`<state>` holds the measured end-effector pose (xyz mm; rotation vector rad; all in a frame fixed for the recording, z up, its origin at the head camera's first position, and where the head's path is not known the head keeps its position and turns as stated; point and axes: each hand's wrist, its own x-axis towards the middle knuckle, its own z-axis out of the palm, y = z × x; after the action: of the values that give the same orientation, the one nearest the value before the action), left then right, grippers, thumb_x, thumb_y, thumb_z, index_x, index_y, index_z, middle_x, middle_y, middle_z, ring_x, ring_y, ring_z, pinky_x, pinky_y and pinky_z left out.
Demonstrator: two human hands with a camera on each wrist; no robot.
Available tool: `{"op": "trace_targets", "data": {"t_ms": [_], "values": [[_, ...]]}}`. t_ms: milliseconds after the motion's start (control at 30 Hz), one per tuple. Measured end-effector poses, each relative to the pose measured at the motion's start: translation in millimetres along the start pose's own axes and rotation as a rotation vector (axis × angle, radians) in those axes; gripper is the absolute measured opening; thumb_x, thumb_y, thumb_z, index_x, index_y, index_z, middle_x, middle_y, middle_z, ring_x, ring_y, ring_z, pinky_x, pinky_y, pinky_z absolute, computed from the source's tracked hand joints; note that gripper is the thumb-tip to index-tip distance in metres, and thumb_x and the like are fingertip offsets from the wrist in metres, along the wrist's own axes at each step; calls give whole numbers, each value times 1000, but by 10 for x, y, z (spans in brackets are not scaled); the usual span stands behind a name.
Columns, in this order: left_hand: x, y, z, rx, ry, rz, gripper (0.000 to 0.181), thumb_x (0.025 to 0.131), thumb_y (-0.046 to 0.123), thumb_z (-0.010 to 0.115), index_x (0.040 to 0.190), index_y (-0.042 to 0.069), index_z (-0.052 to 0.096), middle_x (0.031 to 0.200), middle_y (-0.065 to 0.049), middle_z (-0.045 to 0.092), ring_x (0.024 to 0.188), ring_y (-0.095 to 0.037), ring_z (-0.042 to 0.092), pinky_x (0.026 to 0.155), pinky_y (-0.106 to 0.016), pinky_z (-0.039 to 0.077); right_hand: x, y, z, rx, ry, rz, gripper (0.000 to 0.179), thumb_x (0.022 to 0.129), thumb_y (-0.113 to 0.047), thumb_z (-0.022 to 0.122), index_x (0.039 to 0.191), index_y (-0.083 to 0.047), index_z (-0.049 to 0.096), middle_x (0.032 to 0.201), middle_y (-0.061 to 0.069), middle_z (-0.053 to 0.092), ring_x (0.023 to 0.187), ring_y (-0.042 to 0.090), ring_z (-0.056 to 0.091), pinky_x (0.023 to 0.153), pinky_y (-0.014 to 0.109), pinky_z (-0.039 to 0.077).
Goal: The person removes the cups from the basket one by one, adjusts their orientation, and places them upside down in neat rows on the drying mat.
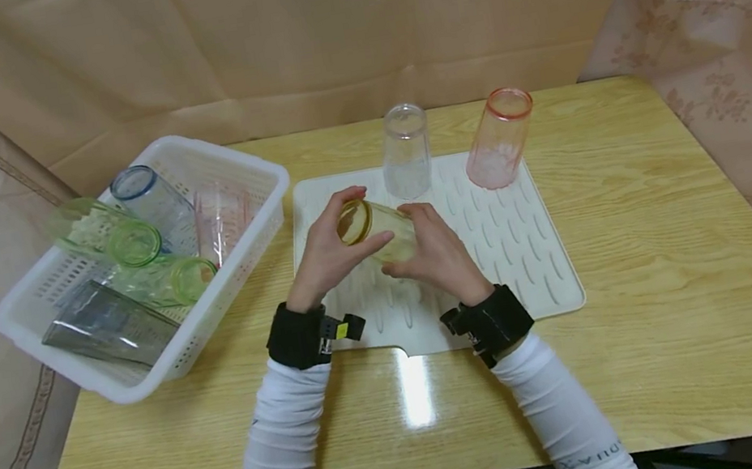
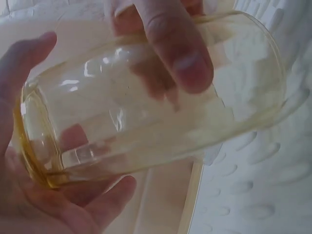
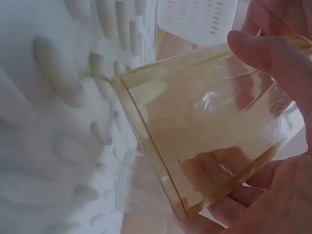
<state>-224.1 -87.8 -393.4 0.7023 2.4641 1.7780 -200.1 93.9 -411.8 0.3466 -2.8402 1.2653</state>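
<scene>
Both hands hold a pale yellow glass (image 1: 392,233) between them, tilted above the white ridged mat (image 1: 532,288). Curled round its thicker, amber-coloured end is the left hand (image 1: 329,254). The right hand (image 1: 434,254) grips the other end, thumb and fingers on opposite sides. In the left wrist view the glass (image 2: 97,109) lies slantwise, with fingers visible through its wall. The right wrist view shows the wide end of the glass (image 3: 190,126) pointing toward the mat. On the mat's far part stand a clear glass (image 1: 407,156) and a pink glass (image 1: 500,139).
A white plastic basket (image 1: 179,366) at the left holds green glasses (image 1: 96,228), a blue glass (image 1: 160,203), a pinkish clear glass (image 1: 222,218) and a grey glass (image 1: 111,324). The wooden table (image 1: 676,261) extends right of the mat. A beige curtain (image 1: 344,34) hangs behind.
</scene>
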Motion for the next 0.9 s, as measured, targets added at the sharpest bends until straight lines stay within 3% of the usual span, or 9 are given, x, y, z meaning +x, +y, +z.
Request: {"op": "trace_targets", "data": {"t_ms": [367, 600, 900], "values": [[23, 68, 38, 21, 55, 2, 45, 85, 12, 76, 122, 2, 53, 122, -13, 56, 122, -21, 51, 101, -30, 40, -11, -4, 34, 18, -8, 0, 86, 70, -24, 87, 137, 4, 41, 134, 21, 43, 110, 32, 49, 91, 46, 44], [66, 106, 37, 21, 59, 41, 41, 83, 8, 76, 117, -1, 54, 113, -13, 58, 117, -23, 54, 99, -32, 43, -5, 9, 42, 70, -8, 6, 85, 71, -25, 86, 138, 2, 41, 135, 19, 43, 112, 31, 48, 93, 46, 43], [120, 161, 23, 55, 48, 61, 42, 82, 7, 77, 116, -2, 56, 115, -16, 60, 116, -26, 56, 98, -36, 44, 1, 30, 2, 63, 1, -16, 87, 70, -27, 87, 140, 0, 41, 139, 18, 42, 119, 31, 45, 97, 48, 40]]}}
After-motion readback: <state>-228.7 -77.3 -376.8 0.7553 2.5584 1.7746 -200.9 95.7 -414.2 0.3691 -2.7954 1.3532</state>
